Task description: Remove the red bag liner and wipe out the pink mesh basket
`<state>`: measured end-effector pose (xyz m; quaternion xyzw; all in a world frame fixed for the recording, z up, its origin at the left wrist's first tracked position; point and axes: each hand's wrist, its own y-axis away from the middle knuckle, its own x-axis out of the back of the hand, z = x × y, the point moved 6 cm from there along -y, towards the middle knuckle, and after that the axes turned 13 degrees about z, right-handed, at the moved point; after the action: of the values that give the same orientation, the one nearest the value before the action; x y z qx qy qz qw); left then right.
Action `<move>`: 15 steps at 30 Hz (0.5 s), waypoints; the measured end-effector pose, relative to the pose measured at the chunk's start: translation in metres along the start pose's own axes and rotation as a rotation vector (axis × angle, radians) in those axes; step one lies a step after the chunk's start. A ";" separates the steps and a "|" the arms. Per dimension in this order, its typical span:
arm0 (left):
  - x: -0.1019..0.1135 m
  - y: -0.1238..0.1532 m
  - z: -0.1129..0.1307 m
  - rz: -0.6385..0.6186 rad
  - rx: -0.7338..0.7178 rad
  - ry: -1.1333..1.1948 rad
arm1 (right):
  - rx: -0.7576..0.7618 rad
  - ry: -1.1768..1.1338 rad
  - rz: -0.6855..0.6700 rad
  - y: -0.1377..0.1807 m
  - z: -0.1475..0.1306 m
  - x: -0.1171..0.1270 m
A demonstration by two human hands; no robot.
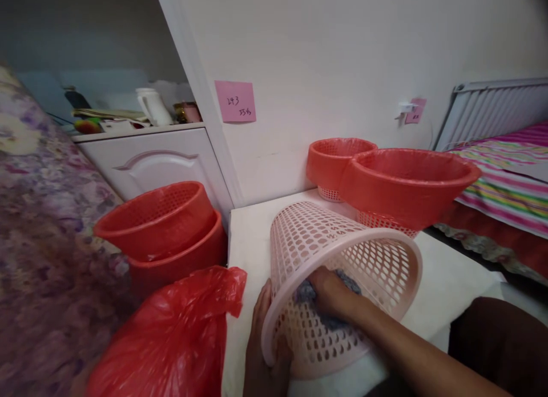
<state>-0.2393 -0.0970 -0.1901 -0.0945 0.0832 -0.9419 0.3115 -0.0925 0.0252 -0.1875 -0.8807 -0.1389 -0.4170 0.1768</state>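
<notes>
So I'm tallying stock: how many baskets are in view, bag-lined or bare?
5. One bare pink basket lies tipped on the white table, held by both hands. Two red-lined ones stand behind it. Two more sit nested on the left. Others may be hidden.

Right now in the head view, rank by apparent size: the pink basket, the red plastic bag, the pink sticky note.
1-2. Red plastic bag and pink basket: look alike, both near the camera, unranked.
3. Pink sticky note, smallest.
</notes>
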 end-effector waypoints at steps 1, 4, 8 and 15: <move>0.001 -0.001 0.000 0.017 -0.001 0.002 | 0.027 0.000 -0.015 0.015 -0.002 0.001; 0.005 -0.005 -0.002 0.074 -0.029 0.011 | 0.105 -0.056 -0.057 0.061 -0.012 0.006; 0.018 -0.008 -0.008 0.131 -0.006 -0.145 | 0.164 -0.262 -0.135 0.096 -0.025 0.017; 0.043 -0.004 0.023 0.365 -0.087 -0.143 | 0.146 -0.242 0.184 0.029 -0.015 0.049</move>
<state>-0.2699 -0.1218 -0.1617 -0.1579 0.1170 -0.8561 0.4779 -0.0611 -0.0025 -0.1464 -0.9182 -0.1079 -0.2787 0.2598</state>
